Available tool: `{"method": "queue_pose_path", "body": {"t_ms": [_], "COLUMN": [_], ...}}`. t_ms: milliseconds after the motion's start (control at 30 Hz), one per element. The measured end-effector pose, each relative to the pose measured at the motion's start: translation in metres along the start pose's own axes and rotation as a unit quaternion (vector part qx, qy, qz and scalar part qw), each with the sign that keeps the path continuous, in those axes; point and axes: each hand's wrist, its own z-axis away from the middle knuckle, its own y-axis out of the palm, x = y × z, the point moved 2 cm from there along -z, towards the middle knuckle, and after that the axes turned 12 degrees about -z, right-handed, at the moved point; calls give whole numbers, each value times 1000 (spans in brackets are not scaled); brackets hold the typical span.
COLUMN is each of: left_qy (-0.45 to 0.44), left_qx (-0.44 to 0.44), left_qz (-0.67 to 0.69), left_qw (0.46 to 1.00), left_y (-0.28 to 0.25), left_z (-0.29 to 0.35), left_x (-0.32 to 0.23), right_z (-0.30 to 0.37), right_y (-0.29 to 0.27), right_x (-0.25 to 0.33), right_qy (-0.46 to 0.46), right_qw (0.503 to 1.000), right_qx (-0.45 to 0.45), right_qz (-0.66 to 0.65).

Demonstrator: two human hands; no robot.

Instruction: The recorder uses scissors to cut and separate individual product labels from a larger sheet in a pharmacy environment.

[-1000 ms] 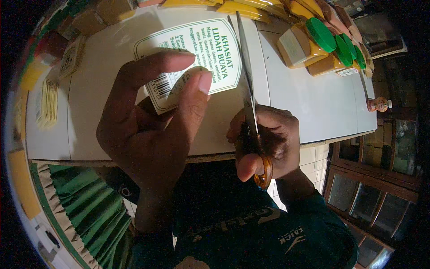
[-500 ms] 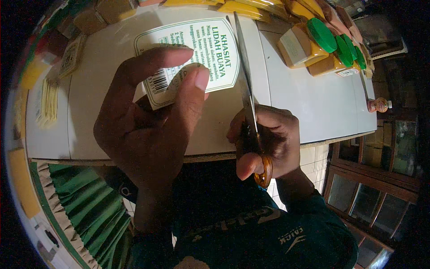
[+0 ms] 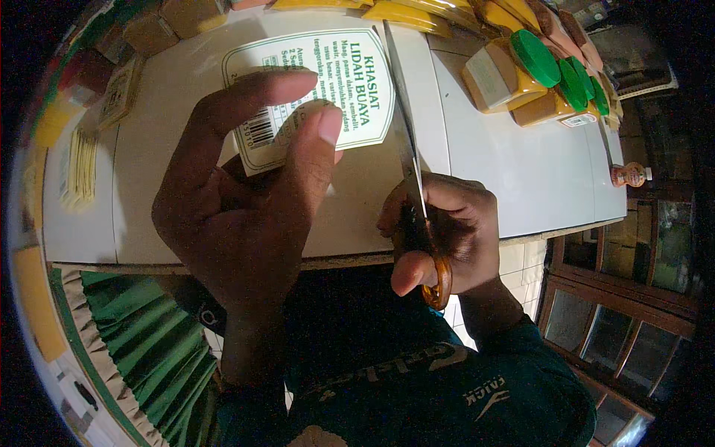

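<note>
In my left hand (image 3: pixel 238 194) I hold a white paper label (image 3: pixel 365 104) with green print, a barcode and a green border line. The thumb lies on its face, and the fingers behind it are partly hidden. My right hand (image 3: pixel 450 231) grips a pair of scissors (image 3: pixel 409 127) by their amber-brown handle, thumb through one loop. The blades point away from me and lie along the label's right edge; they look nearly closed. From this angle I cannot tell whether they touch the paper.
White table (image 3: pixel 357 201) beneath my hands. Jars with green lids (image 3: pixel 535 58) stand at the back right, yellow packets (image 3: pixel 406 18) behind. A small bottle (image 3: pixel 630 175) is at the far right. On the left lie a stack of pale labels (image 3: pixel 79 167) and brown packs (image 3: pixel 149 33).
The left hand and its label have shifted slightly left, away from the blades. The scissors and right hand have barely moved.
</note>
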Motion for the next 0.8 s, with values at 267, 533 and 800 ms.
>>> {"method": "queue_pose_path", "body": {"t_ms": [267,533,800], "left_qy": [17,21,0], "left_qx": [-1,0,-8], "left_qz": [-25,-9,-10], "left_qw": [1000,1000,1000], "left_y": [-2,-2,-2], "left_z": [-2,-3,-2], "left_x": [2,5,5], "right_z": [-1,0,-1], "right_y": [-3,-3,-4], "right_x": [2,-1,-1], "right_qy": [21,13,8], "right_qw": [999,999,999], "right_qx": [32,34,52], "right_qz": [21,15,14]}}
